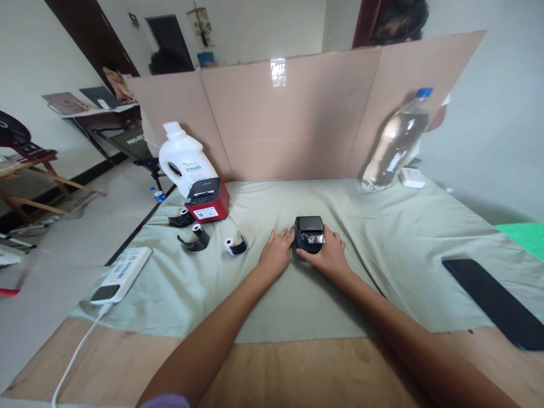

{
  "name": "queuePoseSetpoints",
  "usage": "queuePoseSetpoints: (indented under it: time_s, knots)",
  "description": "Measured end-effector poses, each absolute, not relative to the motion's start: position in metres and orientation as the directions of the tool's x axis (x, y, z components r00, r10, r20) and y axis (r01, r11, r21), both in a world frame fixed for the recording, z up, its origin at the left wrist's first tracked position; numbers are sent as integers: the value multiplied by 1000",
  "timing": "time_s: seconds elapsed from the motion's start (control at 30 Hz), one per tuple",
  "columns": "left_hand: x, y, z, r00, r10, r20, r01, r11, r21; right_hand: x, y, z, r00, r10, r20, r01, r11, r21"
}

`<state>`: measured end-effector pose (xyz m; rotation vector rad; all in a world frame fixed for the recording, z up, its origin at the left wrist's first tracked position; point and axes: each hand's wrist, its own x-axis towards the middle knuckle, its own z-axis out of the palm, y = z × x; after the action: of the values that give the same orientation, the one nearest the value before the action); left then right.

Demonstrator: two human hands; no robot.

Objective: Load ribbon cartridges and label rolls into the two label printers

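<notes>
A small black portable printer stands on the cloth in front of me, with a short shiny strip at its front slot. My right hand grips it, thumb along the near edge and fingers around the right side. On its left, my left hand lies flat with fingers stretched out, the fingertips at or very near the printer's side. Small paper rolls with black outer faces lie to the left: one roll nearest my left hand, another roll further off, and a third roll by a red and black printer.
A white jug stands behind the red printer. A cardboard screen closes off the back, with a clear bottle leaning before it. A black phone lies right, a white power bank with cable left. A person's head shows behind the screen.
</notes>
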<state>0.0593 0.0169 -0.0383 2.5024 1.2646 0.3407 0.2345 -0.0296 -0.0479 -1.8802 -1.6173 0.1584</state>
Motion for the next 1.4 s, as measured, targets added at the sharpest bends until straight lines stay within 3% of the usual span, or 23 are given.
queuePoseSetpoints:
  time_s: [0.4, 0.6, 0.87, 1.03, 1.13, 1.23, 1.33, 1.4]
  knots:
    - [53, 20, -43, 560, 826, 63, 649, -485, 586, 245, -28, -57, 227, 902, 368, 793, 48, -607]
    - [53, 20, -42, 560, 827, 53, 648, -477, 594, 272, -16, -55, 142, 908, 395, 674, 204, -710]
    - [52, 19, -43, 560, 826, 65, 645, -484, 592, 299, 19, -34, 51, 950, 307, 657, 200, -727]
    - [53, 19, -42, 550, 832, 71, 661, -486, 572, 298, 35, -23, 5, 958, 286, 743, 187, -642]
    - [53, 19, -44, 550, 832, 77, 665, -492, 562, 298, 40, -9, 41, 961, 274, 845, 113, -523]
    - [54, 19, -46, 549, 831, 90, 668, -500, 551, 294, 46, 10, -63, 969, 238, 915, 151, -374]
    - [54, 20, -48, 547, 831, 98, 665, -503, 552, 285, 59, 24, -229, 973, -7, 950, 222, -218]
    - [53, 19, -48, 548, 830, 104, 659, -506, 557, 276, 68, 28, -245, 951, -189, 966, 222, -134]
